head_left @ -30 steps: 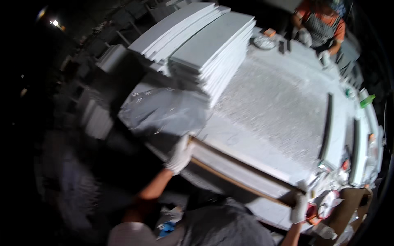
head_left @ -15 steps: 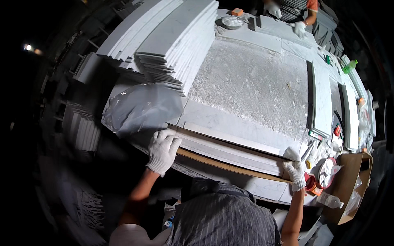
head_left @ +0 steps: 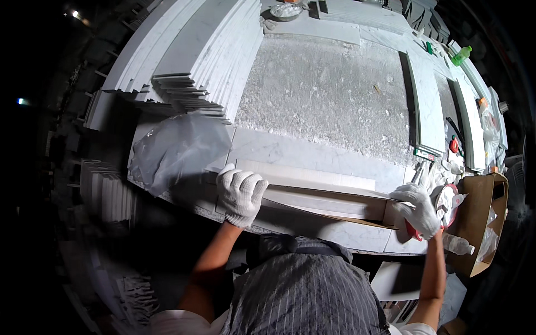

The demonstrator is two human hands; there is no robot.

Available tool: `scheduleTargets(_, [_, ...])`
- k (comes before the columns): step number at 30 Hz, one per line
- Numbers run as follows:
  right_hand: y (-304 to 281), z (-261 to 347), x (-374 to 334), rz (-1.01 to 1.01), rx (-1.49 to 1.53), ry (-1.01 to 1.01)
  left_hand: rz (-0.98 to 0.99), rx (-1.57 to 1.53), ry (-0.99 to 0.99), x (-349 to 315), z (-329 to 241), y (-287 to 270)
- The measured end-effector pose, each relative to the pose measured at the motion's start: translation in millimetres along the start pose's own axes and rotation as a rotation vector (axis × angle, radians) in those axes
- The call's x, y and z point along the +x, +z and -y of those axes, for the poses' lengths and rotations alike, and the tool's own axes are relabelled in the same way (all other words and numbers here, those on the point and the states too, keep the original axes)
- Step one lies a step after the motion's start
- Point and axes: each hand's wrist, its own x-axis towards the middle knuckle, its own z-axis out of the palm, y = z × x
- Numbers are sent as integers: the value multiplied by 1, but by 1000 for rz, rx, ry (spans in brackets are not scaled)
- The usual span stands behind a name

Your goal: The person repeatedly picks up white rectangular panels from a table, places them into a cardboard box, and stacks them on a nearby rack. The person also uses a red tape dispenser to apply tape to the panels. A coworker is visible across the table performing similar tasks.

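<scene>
A long, narrow cardboard box [head_left: 357,207] lies along the table's near edge, with its top partly open. Its near wall bows outward toward me, and its pale interior shows between the walls. My left hand [head_left: 242,192], in a white knitted glove, curls its fingers over the box near its left end. At the right end, my right hand [head_left: 417,207], gloved alike, has its fingers bent over the box's edge. Behind the box, a long pale strip [head_left: 307,174] lies against it; I cannot tell whether it is a flap.
Tall stacks of white stone slabs [head_left: 195,44] stand at the back left, with a clear plastic bag [head_left: 178,148] before them. A dusty grey board [head_left: 329,92] fills the middle. Rightward are long slabs [head_left: 427,106], a plastic bottle [head_left: 459,244] and an open brown carton [head_left: 474,218].
My left hand has moved inward from the box's left corner. My right hand has shifted outward at the right end. The near wall now bulges more, and the view has shifted.
</scene>
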Motion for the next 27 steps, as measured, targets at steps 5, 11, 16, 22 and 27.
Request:
scheduleTargets(5, [-8, 71, 7, 228, -401, -12, 0, 67, -13, -10, 6, 15])
scheduleTargets(11, [83, 71, 51, 157, -492, -39, 149, 215, -23, 26, -7, 40])
scheduleTargets(16, [148, 137, 133, 200, -339, -226, 340, 179, -184, 35, -13, 40])
scheduleTargets(22, [110, 107, 107, 121, -312, -366, 227, 343, -236, 21, 29, 9])
scheduleTargets(27, [63, 43, 31, 100, -415, -122, 385, 12, -800, 4, 72, -18])
